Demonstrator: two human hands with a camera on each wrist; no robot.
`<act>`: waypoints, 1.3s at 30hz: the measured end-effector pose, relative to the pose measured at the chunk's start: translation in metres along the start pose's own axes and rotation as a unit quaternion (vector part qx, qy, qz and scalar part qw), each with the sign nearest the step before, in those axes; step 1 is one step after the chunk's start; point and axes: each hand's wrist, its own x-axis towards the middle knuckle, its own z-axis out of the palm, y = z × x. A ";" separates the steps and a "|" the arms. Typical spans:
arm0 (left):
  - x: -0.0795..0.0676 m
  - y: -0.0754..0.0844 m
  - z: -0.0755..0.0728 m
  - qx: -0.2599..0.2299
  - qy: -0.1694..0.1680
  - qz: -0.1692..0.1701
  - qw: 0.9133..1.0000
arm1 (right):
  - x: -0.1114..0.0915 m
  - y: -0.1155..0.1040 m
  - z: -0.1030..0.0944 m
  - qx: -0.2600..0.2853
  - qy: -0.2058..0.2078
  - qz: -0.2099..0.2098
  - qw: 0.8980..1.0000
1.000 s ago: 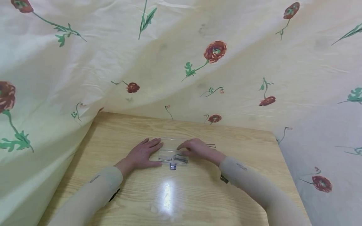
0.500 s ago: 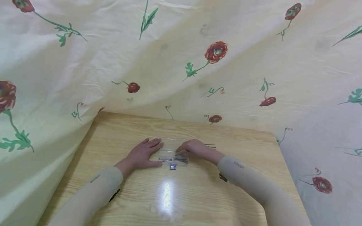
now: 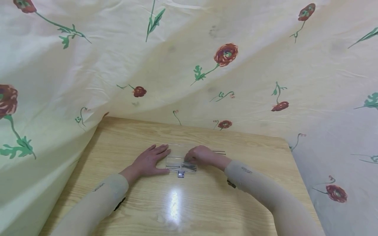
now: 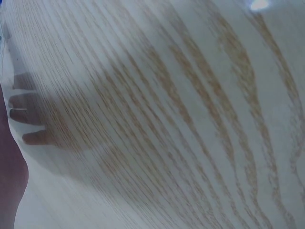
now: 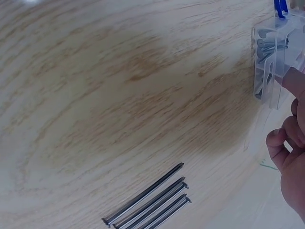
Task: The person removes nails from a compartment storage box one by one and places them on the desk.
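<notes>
A clear plastic compartment box (image 3: 174,160) lies on the table with its lid (image 3: 178,150) folded back. Nails (image 3: 172,167) rest in its left compartment, and a pile of nails (image 3: 189,167) fills the right one. My left hand (image 3: 149,161), fingers spread, presses at the box's left side. Above the right part, my right hand (image 3: 202,154) curls its fingers, and a slanting nail (image 3: 187,162) shows at the fingertips, seemingly pinched. In the right wrist view a finger (image 5: 291,81) reaches into the box (image 5: 259,62); the exact grip is partly hidden.
Several loose nails (image 5: 150,200) lie side by side on the wooden table (image 3: 141,203), right of the box. A blue latch (image 3: 181,174) sticks out from the box's front. Flowered cloth (image 3: 165,72) hangs behind and around the table.
My right hand has drawn its extended index finger in, closing at the nail over the right part, while its forearm shifted slightly left. The left hand has stayed put.
</notes>
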 end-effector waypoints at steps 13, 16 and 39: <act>-0.001 0.002 -0.004 -0.002 0.001 -0.004 1.000 | 0.011 -0.005 -0.001 0.006 -0.015 0.023 1.000; -0.001 0.002 -0.004 -0.004 0.001 -0.006 1.000 | 0.014 -0.005 -0.001 0.003 -0.024 0.019 1.000; -0.001 0.004 -0.005 -0.001 -0.002 0.001 1.000 | 0.024 -0.012 -0.011 -0.144 -0.087 -0.037 0.985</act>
